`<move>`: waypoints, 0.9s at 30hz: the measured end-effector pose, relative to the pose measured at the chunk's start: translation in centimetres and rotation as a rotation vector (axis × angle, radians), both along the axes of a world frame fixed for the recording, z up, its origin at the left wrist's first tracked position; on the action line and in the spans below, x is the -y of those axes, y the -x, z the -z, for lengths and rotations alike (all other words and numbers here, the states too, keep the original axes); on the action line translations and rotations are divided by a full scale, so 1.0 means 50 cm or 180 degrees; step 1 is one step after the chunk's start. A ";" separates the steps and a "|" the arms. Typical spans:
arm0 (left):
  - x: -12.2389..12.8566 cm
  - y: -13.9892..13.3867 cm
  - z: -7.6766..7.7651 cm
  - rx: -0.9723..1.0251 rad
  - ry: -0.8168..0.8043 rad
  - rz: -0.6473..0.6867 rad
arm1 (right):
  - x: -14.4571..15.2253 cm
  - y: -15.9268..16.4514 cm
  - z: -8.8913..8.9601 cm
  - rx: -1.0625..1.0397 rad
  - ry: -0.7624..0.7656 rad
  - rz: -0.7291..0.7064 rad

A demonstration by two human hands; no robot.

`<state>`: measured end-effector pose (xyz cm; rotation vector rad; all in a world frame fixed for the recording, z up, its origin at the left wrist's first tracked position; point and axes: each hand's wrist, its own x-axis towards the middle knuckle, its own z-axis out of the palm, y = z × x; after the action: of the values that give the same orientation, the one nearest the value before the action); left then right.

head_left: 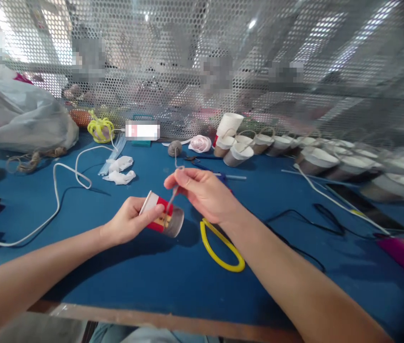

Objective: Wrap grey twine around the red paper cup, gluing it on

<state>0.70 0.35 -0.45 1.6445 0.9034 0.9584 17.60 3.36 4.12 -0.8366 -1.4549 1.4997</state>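
Note:
My left hand (130, 219) is closed round a red and white paper cup (155, 225), tilted on its side with the rim to the left. Grey-brown yarn covers the cup's base end (176, 224). Just above the cup, my right hand (202, 190) pinches a strand of grey yarn (171, 197), pulled taut down to the cup's side. From that hand the strand runs loosely back to a small grey yarn ball (175, 148). Scissors with yellow handles (223, 255) lie below my right wrist, their blades hidden under it.
Several yarn-wrapped cups with handles (318, 162) line the right back, beside plain white cups (230, 124). A white cable (57, 190) crosses the left, black cables (305, 224) and a phone (366, 205) lie right. A plastic bag (26, 114) and perforated metal screen (173, 62) stand behind.

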 end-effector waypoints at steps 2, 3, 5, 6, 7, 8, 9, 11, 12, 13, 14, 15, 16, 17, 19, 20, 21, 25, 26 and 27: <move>-0.004 -0.004 0.002 0.0354 0.0782 -0.0091 | -0.002 -0.009 -0.013 -0.0030 -0.0101 0.0134; -0.006 -0.006 0.002 0.0504 0.1044 -0.0123 | -0.003 -0.014 -0.019 -0.0016 -0.0168 0.0211; -0.009 -0.007 0.002 0.0729 0.1364 -0.0175 | -0.006 -0.021 -0.027 0.0068 -0.0353 0.0401; -0.009 -0.007 0.001 0.0799 0.1471 -0.0199 | -0.007 -0.025 -0.028 0.0146 -0.0476 0.0510; -0.009 -0.008 -0.001 0.0837 0.1562 -0.0214 | -0.009 -0.027 -0.029 0.0235 -0.0608 0.0614; -0.007 -0.008 -0.003 0.0852 0.1640 -0.0228 | -0.010 -0.029 -0.028 0.0335 -0.0750 0.0713; -0.006 -0.009 -0.006 0.0843 0.1706 -0.0235 | -0.010 -0.031 -0.028 0.0436 -0.0891 0.0795; -0.004 -0.012 -0.012 0.0788 0.1810 -0.0280 | -0.010 -0.033 -0.028 0.0604 -0.1114 0.0906; -0.004 -0.013 -0.014 0.0759 0.1856 -0.0320 | -0.009 -0.034 -0.029 0.0665 -0.1192 0.0942; -0.004 -0.014 -0.016 0.0733 0.1909 -0.0381 | -0.008 -0.035 -0.030 0.0723 -0.1254 0.0976; -0.005 -0.015 -0.016 0.0708 0.1971 -0.0450 | -0.007 -0.036 -0.032 0.0786 -0.1304 0.1014; -0.006 -0.015 -0.016 0.0679 0.2036 -0.0517 | -0.005 -0.037 -0.033 0.0846 -0.1347 0.1063; -0.007 -0.015 -0.015 0.0642 0.2081 -0.0567 | -0.004 -0.038 -0.035 0.0914 -0.1377 0.1116; -0.008 -0.015 -0.014 0.0597 0.2084 -0.0586 | -0.004 -0.038 -0.035 0.0985 -0.1391 0.1169; -0.007 -0.014 -0.012 0.0494 0.1969 -0.0552 | -0.006 -0.038 -0.033 0.1121 -0.1377 0.1250; -0.004 -0.014 -0.011 0.0450 0.1869 -0.0493 | -0.008 -0.037 -0.031 0.1182 -0.1365 0.1273; -0.001 -0.014 -0.011 0.0419 0.1765 -0.0425 | -0.010 -0.036 -0.028 0.1238 -0.1348 0.1284; 0.015 -0.013 -0.015 0.0404 0.1385 -0.0134 | -0.016 -0.031 -0.016 0.1372 -0.1258 0.1260; 0.018 -0.013 -0.016 0.0400 0.1277 -0.0082 | -0.017 -0.029 -0.013 0.1411 -0.1252 0.1247; 0.021 -0.012 -0.016 0.0384 0.1165 -0.0044 | -0.018 -0.028 -0.011 0.1469 -0.1261 0.1236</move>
<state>1.31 -0.72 0.34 1.2595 0.9457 0.8351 19.01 4.26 4.67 -1.1790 -1.7200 0.7217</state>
